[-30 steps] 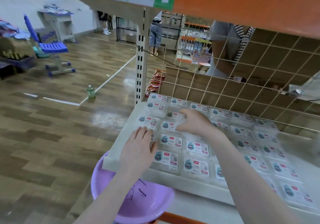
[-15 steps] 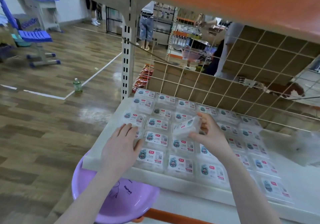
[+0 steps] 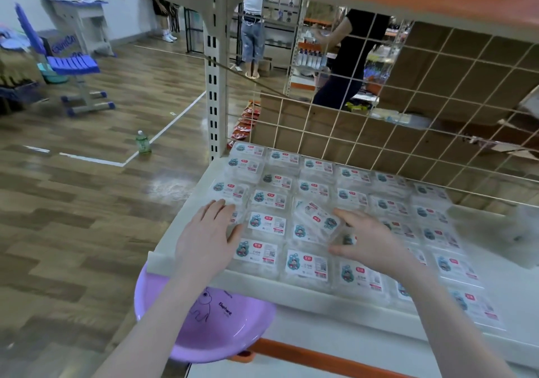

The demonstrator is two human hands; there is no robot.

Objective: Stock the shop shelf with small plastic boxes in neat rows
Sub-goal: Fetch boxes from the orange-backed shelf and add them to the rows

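One small plastic box (image 3: 319, 219) sits tilted and askew above the neat rows of boxes (image 3: 315, 265) covering the white shelf (image 3: 189, 256). The right hand (image 3: 369, 239) pinches it at its right end between fingers and thumb. The left hand (image 3: 207, 237) lies flat, fingers straight, on the boxes at the shelf's left front corner. A purple basin (image 3: 204, 325) sits below that corner, a wire grid (image 3: 408, 109) behind.

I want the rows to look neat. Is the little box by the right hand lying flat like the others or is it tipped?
Tipped. The box held by the right hand sits askew, its label turned unlike the flat rows.
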